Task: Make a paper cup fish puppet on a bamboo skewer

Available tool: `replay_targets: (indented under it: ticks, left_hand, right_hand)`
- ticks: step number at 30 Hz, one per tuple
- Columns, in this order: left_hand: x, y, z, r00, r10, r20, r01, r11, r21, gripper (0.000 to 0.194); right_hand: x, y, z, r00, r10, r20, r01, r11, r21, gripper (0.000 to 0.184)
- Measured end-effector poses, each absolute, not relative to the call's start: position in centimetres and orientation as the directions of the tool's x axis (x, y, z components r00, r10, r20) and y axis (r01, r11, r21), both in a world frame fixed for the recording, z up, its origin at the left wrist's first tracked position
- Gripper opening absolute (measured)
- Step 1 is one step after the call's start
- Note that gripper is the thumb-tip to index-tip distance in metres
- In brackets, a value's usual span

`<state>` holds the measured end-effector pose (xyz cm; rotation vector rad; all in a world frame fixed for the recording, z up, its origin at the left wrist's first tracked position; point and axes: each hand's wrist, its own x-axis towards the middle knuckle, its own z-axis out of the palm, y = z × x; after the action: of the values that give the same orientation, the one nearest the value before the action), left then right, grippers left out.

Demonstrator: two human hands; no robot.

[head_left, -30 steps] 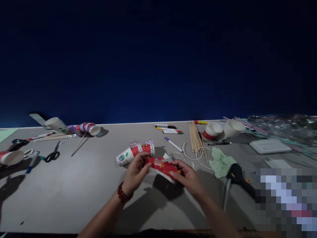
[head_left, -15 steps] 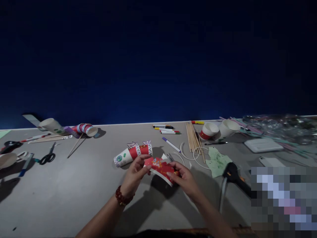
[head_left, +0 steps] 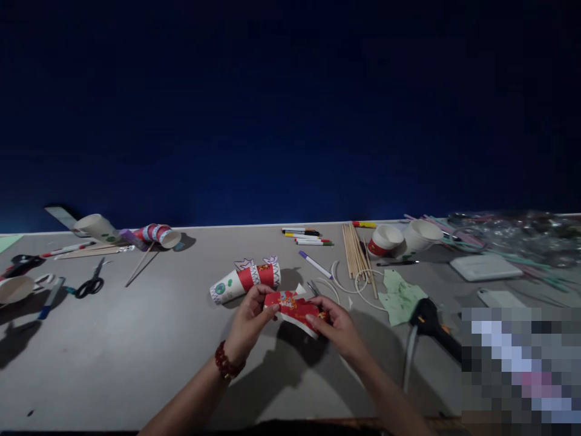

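Between both hands I hold a curved red piece of paper cup [head_left: 295, 309] with a printed pattern and a white edge, a little above the table. My left hand [head_left: 252, 318] pinches its left end between thumb and fingers. On its right end, my right hand [head_left: 336, 324] is closed the same way. Just behind my left hand lies a decorated paper-cup figure [head_left: 247, 281], white and red with zigzag drawings and paper cut-outs on top. A purple-capped marker [head_left: 315, 264] rests beyond the held piece. Scissors [head_left: 312, 287], partly hidden, lie behind my right hand.
Wooden sticks [head_left: 355, 251], paper cups [head_left: 420, 236], green paper [head_left: 402, 297] and a black glue gun [head_left: 429, 318] lie to the right. Several markers [head_left: 306, 235] sit at the back. Black scissors [head_left: 92, 283] and a red-striped cup figure [head_left: 158, 235] are on the left.
The red cup piece has tilted slightly in my hands, and both hands keep their hold. The whole view has shifted a little; nothing on the table has visibly moved.
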<state>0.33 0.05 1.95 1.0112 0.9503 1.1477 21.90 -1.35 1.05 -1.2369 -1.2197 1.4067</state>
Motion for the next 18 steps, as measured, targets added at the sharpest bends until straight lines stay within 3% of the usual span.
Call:
replay_targets:
  ticks: [8, 13, 15, 17, 18]
  left_hand:
    - [0.6, -0.5, 2.3, 0.133, 0.985, -0.11, -0.351, 0.151, 0.924, 0.032]
    - [0.7, -1.1, 2.1, 0.196, 0.978, -0.076, -0.249, 0.125, 0.96, 0.025]
    - [0.4, -1.2, 2.1, 0.145, 0.989, 0.0, -0.11, 0.016, 0.994, 0.019]
    - [0.0, -1.3, 2.3, 0.105, 0.972, 0.208, 0.114, -0.22, 0.969, 0.01]
    - [-0.2, -1.4, 2.3, 0.138, 0.928, 0.346, 0.237, -0.37, 0.898, 0.006]
  right_hand:
    - [21.7, -1.4, 0.2, -0.102, 0.992, -0.076, 0.085, -0.067, -0.994, 0.035]
    - [21.6, -2.0, -0.4, -0.134, 0.989, -0.062, 0.153, -0.041, -0.987, 0.03]
    - [22.3, -2.3, -0.6, -0.141, 0.99, -0.013, 0.244, 0.022, -0.97, 0.028]
    - [23.4, -2.5, -0.8, -0.132, 0.991, 0.031, 0.372, 0.078, -0.925, 0.026]
    - [24.1, -2.5, -0.9, -0.122, 0.992, 0.044, 0.438, 0.093, -0.894, 0.025]
